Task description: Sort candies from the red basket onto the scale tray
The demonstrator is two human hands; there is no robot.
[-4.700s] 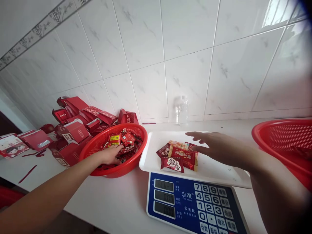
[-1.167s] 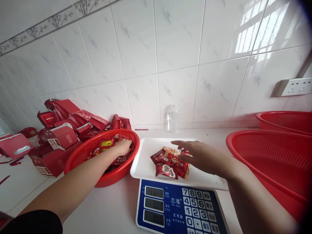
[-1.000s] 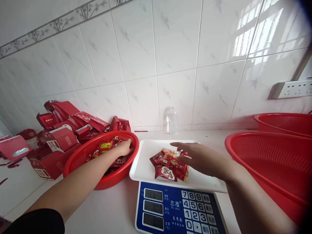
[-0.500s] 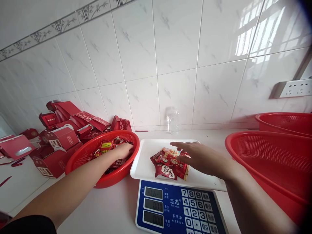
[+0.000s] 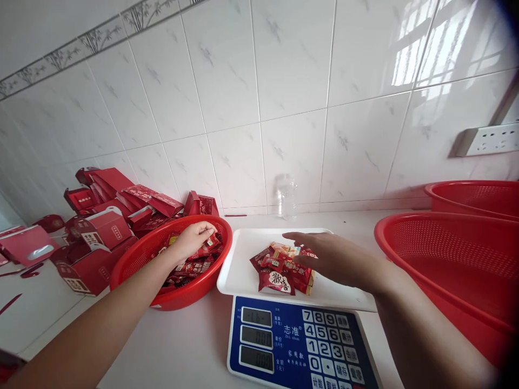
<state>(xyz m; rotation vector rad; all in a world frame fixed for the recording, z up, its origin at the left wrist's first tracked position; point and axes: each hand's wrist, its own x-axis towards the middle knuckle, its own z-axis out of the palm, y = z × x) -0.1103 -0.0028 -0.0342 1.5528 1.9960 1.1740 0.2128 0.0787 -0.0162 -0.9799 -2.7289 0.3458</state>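
My left hand [image 5: 197, 237] is over the red basket [image 5: 170, 307], its fingers pinched on a small red candy packet [image 5: 211, 241]. Beneath it the basket holds many more wrapped candies [image 5: 190, 268]. My right hand [image 5: 324, 253] hovers at the white scale tray [image 5: 239, 270] with fingers stretched out and apart, gripping nothing. Close under its fingertips lies a small pile of red snack packets [image 5: 277, 281] on the tray. The blue digital scale [image 5: 300, 343] sits in front, its displays facing me.
Red gift boxes [image 5: 99, 229] are heaped at the left against the tiled wall. A clear plastic bottle [image 5: 287, 197] stands behind the tray. Two red baskets [image 5: 446, 270] occupy the right side, near a wall socket [image 5: 490, 140].
My left hand has risen from among the candies in the basket and now shows a red candy packet in its fingers. My right hand stays almost where it was.
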